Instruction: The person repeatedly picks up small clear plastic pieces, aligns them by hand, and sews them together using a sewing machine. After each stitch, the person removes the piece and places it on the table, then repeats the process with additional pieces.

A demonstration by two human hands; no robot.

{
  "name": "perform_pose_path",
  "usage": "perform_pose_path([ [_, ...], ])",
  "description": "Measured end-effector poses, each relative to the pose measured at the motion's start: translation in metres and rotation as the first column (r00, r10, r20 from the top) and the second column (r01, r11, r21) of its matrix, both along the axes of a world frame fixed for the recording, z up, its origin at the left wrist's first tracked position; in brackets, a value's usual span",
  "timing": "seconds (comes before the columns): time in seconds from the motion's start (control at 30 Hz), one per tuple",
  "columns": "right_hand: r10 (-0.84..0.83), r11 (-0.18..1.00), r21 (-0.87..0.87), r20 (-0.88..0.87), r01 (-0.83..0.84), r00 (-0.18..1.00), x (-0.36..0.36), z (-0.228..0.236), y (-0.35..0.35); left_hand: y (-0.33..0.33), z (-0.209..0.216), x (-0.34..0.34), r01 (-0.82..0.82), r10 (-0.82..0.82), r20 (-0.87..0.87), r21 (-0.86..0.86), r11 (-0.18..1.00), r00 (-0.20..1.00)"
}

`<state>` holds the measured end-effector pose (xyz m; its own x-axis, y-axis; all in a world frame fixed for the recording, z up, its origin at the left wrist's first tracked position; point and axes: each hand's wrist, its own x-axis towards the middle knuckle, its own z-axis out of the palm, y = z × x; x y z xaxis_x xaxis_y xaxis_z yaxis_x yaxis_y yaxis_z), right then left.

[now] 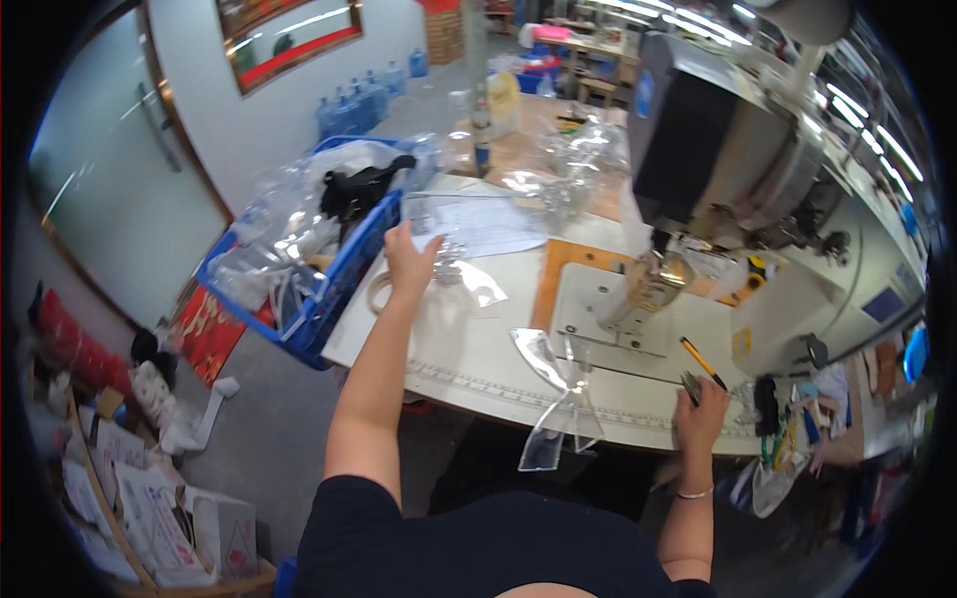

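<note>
While left hand [409,261] lies spread on a thin clear plastic piece [461,271] mid-frame on the white desk [469,349], right hand [701,409] pinches small dark snips [690,384] lower right. Plastic looks light, floppy, slippery; grip its edge.

A small clear plastic piece [461,269] lies flat on the white table, at eleven o'clock from another clear, bow-shaped piece [558,394] overhanging the near edge.
</note>
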<state>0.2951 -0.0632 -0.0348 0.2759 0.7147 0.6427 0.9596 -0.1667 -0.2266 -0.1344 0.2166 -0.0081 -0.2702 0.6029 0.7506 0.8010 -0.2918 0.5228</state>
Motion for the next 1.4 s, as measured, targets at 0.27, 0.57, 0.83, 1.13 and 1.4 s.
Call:
perform_pose_path([
  [0.27, 0.326, 0.928, 0.242, -0.151, -0.285, 0.933, 0.029, 0.059, 0.127, -0.162, -0.003, 0.113, 0.670, -0.761, -0.002, -0.473, 0.572, 0.648],
  [0.57, -0.094, 0.995, -0.058, -0.256, 0.082, 0.962, 0.064, 0.049, 0.287, -0.198, -0.020, 0.144, 0.599, -0.699, -0.132, -0.420, 0.682, 0.703],
  [0.83, 0.428, 0.902, 0.361, -0.674, -0.236, 0.603, 0.071, 0.070, 0.186, -0.190, -0.035, 0.136, 0.592, -0.651, -0.028, -0.389, 0.706, 0.758],
  [1.13, 0.052, 0.984, 0.175, -0.061, -0.040, 0.997, 0.032, 0.030, 0.102, -0.152, -0.013, 0.113, 0.533, -0.650, -0.136, -0.462, 0.709, 0.748],
  [1.4, 0.690, 0.713, 0.169, -0.345, -0.681, 0.637, -0.115, 0.022, 0.070, -0.159, -0.008, 0.122, 0.519, -0.571, -0.149, -0.283, 0.807, 0.807],
])
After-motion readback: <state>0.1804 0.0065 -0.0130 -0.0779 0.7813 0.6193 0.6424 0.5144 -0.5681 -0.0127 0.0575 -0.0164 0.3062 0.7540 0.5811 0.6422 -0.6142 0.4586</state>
